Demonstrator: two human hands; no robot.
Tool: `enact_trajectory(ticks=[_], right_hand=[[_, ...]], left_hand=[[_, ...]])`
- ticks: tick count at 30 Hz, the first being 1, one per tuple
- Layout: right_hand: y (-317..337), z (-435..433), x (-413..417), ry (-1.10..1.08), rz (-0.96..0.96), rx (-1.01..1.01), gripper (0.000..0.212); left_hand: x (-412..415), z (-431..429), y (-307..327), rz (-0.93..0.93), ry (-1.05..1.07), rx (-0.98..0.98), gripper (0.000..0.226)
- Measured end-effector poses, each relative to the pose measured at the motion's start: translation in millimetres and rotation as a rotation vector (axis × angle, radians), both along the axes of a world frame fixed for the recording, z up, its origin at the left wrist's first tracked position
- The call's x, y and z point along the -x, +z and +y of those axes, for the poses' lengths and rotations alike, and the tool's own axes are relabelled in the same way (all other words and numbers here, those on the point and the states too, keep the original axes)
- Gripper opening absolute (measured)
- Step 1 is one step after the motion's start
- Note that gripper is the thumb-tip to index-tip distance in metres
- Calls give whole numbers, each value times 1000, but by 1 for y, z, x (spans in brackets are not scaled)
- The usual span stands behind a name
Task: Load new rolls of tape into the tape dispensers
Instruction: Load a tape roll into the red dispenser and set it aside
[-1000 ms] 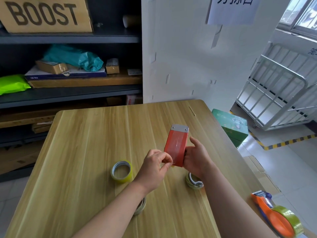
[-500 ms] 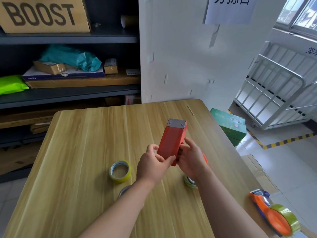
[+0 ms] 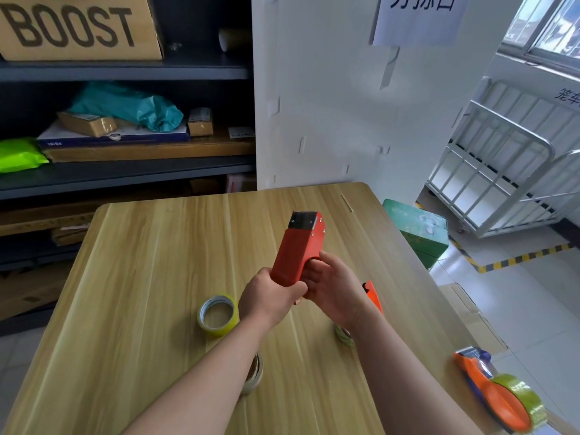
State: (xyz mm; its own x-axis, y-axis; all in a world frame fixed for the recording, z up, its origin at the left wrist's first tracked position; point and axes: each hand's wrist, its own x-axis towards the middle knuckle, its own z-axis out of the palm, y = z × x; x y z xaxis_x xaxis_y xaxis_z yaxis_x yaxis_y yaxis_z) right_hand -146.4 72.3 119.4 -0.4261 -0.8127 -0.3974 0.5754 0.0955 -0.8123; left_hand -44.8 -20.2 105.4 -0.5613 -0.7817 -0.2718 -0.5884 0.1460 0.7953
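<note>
Left grip (image 3: 270,297), right grip (image 3: 335,291), around dispenser (image 3: 297,246) base

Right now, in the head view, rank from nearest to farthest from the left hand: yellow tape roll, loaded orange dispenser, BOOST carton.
From the left hand, gripping the red dispenser:
1. Yellow tape roll, on the table just left of it.
2. Loaded orange dispenser, at the table's near right edge.
3. BOOST carton, on the top shelf beyond the table.
</note>
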Motion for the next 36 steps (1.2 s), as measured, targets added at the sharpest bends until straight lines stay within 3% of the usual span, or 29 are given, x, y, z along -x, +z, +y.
enact_trajectory(ticks=[3, 7, 9, 12, 14, 17, 21, 27, 32, 36], right_hand=[[4, -2, 0, -4, 72, -30, 43], [7, 3, 9, -347, 437, -223, 15], [4, 8, 12, -339, 539, -395, 21], [-6, 9, 8, -105, 279, -439, 43], [-9, 10, 1, -82, 70, -318, 31], [-15, 13, -6, -112, -84, -121, 21], [-18, 12, -17, -169, -157, 34, 27], [-17, 8, -32, -445, -156, -13, 40], [-20, 21, -32, -722, -288, -76, 30], [-16, 41, -31, -788, -355, -49, 33]], left_hand=[[-2, -7, -1, 43, 15, -83, 41], [-6, -19, -2, 140, 54, -217, 39], [-9, -24, -3, 194, 33, -304, 26], [-13, -26, -2, 264, -24, -432, 14], [-16, -25, 1, 284, -67, -495, 17], [-22, -27, 0, 279, -85, -563, 25], [-31, -26, -4, 289, -40, -716, 26], [-41, -6, -12, 381, -15, -911, 35], [-41, 18, -20, 567, 58, -1005, 51], [-36, 37, -23, 530, 77, -895, 37]])
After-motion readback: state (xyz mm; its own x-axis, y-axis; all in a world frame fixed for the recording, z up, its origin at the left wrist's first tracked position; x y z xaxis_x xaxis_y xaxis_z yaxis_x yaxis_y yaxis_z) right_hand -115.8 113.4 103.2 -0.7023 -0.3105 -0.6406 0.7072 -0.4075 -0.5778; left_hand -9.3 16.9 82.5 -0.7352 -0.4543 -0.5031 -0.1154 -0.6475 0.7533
